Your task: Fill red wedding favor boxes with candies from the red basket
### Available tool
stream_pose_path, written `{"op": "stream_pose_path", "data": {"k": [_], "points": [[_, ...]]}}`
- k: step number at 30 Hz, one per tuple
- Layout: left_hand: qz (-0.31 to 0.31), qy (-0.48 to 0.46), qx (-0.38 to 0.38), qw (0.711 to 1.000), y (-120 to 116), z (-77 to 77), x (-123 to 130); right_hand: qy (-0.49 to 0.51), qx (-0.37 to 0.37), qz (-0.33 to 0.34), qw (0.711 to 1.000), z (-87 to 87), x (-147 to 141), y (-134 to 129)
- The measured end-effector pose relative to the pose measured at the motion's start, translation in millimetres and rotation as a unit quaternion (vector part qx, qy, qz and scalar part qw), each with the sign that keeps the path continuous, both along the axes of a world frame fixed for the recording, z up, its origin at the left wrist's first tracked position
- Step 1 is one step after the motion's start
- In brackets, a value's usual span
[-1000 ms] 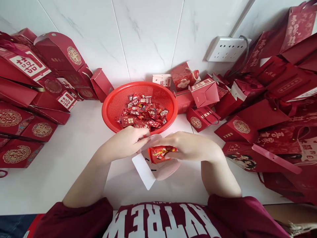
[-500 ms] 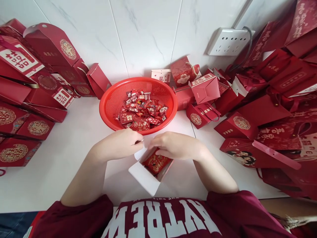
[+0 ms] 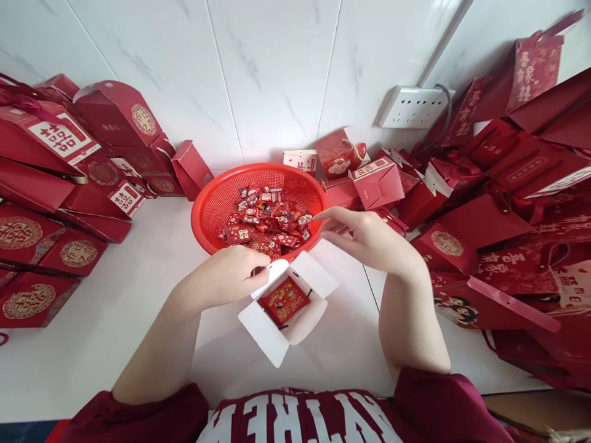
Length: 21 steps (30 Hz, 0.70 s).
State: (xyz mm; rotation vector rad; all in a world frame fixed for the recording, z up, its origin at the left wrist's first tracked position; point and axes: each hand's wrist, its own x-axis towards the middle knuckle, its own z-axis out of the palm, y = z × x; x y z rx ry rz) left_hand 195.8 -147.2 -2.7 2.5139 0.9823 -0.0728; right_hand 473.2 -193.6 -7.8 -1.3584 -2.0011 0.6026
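Observation:
A small open box (image 3: 307, 329), white inside with its flaps spread, stands on the table in front of me. A red printed packet (image 3: 285, 300) lies inside it. My left hand (image 3: 237, 275) has its fingers closed on the box's left flap. Over the right rim of a red plastic basket (image 3: 207, 212) hovers my right hand (image 3: 357, 237), fingers apart and holding nothing I can see. Wrapped sweets (image 3: 281, 218) and flat red packets (image 3: 240, 232) fill the basket's bottom.
Red gift boxes (image 3: 32, 234) are stacked at the left. More red boxes and bags (image 3: 503, 215) crowd the right side, and smaller boxes (image 3: 376, 184) stand behind the basket. A power strip (image 3: 412, 107) is on the tiled wall.
My right hand has left the box and moved up and right to the basket's edge, fingers opening. The packet in the box now shows fully. My left hand stays at the flap.

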Motion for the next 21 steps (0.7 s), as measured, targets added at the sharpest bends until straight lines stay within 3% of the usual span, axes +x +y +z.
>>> {"op": "stream_pose_path", "data": {"k": [3,5,7,11,16,21], "points": [[0.005,-0.004,-0.021,1.0,1.7,-1.8,1.3,-0.029,0.009,-0.039,0.999,-1.0,4.0,30.2],[0.006,-0.015,-0.023,1.0,1.7,-3.3,2.1,-0.116,-0.007,-0.04,0.992,-4.0,0.1,58.5],[0.004,-0.029,-0.025,0.999,1.8,-4.6,2.2,-0.23,-0.042,-0.013,0.972,-9.1,-9.1,88.4],[-0.003,-0.038,-0.036,0.999,3.9,-5.4,0.4,-0.349,-0.122,0.058,0.927,-23.7,-36.1,136.3],[-0.009,-0.03,-0.053,0.998,7.4,-5.3,-2.2,-0.427,-0.205,0.108,0.874,-39.2,-58.3,165.7],[-0.002,-0.014,-0.066,0.998,10.0,-9.7,-3.4,-0.43,-0.23,0.129,0.864,-51.8,-58.5,174.3]]}}
